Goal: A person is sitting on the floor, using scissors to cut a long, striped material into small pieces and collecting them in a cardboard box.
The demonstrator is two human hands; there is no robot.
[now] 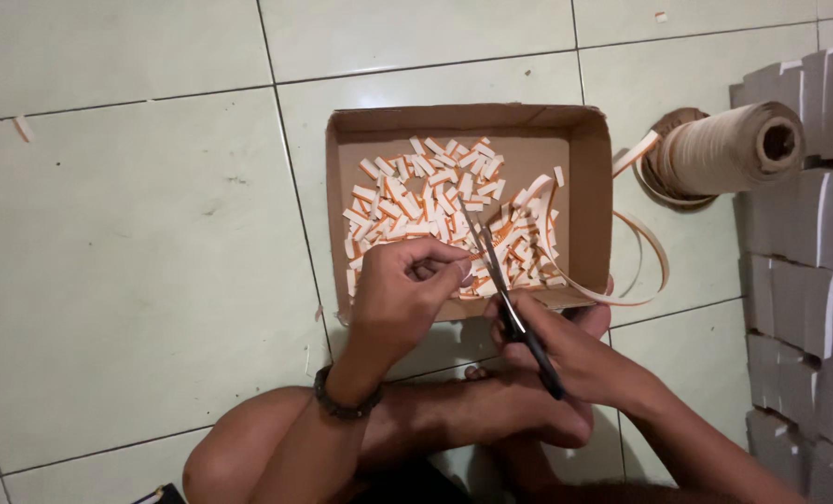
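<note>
We see a floor of large pale green glossy tiles with dark grout lines, and a few small paper scraps lying on it. Along the right edge stands a stack of grey folded cardboard pieces. The light is dim and soft.

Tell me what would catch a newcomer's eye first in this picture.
At centre, a shallow cardboard box on the tiled floor holds a heap of short white and orange strip pieces. At its near edge, the right hand works scissors while the left hand pinches the strip. A big roll lies to the right.
</note>
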